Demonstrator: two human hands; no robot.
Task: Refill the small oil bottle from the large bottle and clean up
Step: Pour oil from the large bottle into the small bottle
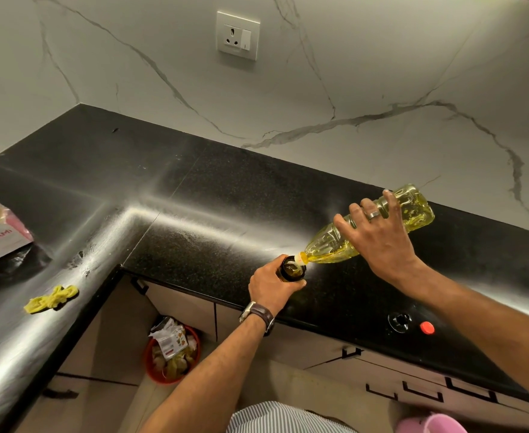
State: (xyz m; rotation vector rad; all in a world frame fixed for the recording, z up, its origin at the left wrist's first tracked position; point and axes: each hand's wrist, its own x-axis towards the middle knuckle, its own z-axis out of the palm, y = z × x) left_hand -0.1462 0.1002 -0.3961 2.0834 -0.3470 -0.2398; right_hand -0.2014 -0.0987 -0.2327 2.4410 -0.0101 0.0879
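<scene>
Two bottles are meeting on the black worktop (257, 189): right hand (379, 242) is gripping one large bottle (410, 210), tilted, its mouth touching one small oil bottle (293, 270) clamped in left hand (272, 285). Two caps, red cap (426, 328) and black cap (399, 321), are lying right of it.

Both forearms are bare, with no sleeves in view. The left hand (272, 284) has a wristwatch (257, 314) on its wrist: a dark brown strap, seemingly leather, with a silver-coloured case showing at the side. The right hand (379, 235) wears a plain silver-coloured ring (373, 214) on one finger. At the bottom edge of the view is a garment with fine grey-and-white stripes (266, 417).
</scene>
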